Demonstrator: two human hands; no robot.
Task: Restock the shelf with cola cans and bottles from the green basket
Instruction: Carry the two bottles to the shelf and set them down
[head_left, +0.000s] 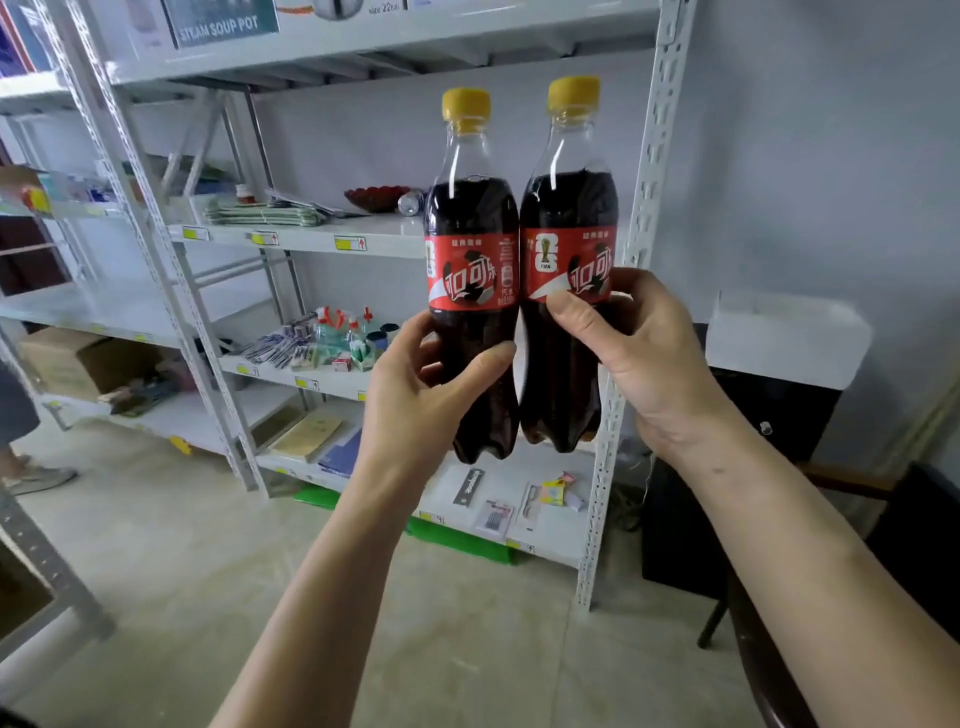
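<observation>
**Holding two cola bottles before the shelf**

Filling the frame's background, the white shelf (647, 208) is standing behind. At centre, the left hand (415, 384) is grasping the left cola bottle (471, 228) with curled fingers, and the right hand (649, 353) is grasping the right cola bottle (569, 218); both bottles are standing upright, touching.

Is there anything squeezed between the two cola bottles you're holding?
No. In the head view the left yellow-capped plastic cola bottle and the right one sit side by side, touching at their labels.
</observation>
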